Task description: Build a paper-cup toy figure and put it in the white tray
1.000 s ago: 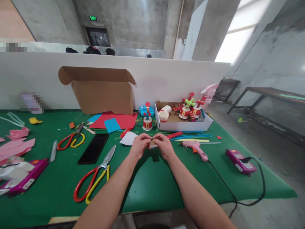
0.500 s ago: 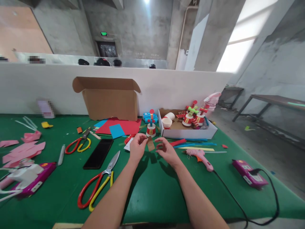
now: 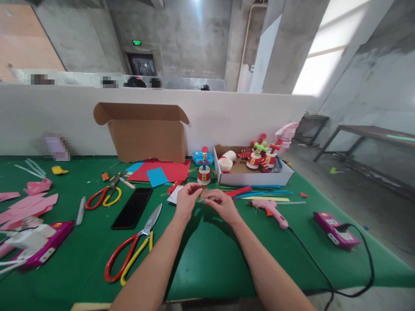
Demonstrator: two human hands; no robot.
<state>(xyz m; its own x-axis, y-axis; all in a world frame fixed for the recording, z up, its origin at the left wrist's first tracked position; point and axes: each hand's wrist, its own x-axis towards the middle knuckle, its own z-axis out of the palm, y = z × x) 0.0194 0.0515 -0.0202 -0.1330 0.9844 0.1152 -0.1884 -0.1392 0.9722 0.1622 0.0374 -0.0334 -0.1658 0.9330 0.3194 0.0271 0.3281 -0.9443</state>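
My left hand (image 3: 188, 202) pinches a small piece of brown cardboard (image 3: 204, 191) between thumb and fingers. From the other side my right hand (image 3: 223, 205) has its fingertips closed at the lower part of the same piece, which they partly cover. Just beyond my hands stands a paper-cup figure (image 3: 204, 175), red and white, with a blue upper part, a red round top and springy arms. A white slip of paper (image 3: 175, 195) lies close to my left wrist.
Left of my arms lie large scissors (image 3: 138, 242), a black phone (image 3: 132, 208) and smaller scissors (image 3: 106, 192). At right are a pink glue gun (image 3: 269, 209) with its cord and a purple power strip (image 3: 335, 231). A box (image 3: 256, 178) holding cups and figures stands behind.
My right hand has moved left and closed its fingers on the cardboard piece, where before it was apart and open. My left hand keeps its pinch. The view has shifted slightly.
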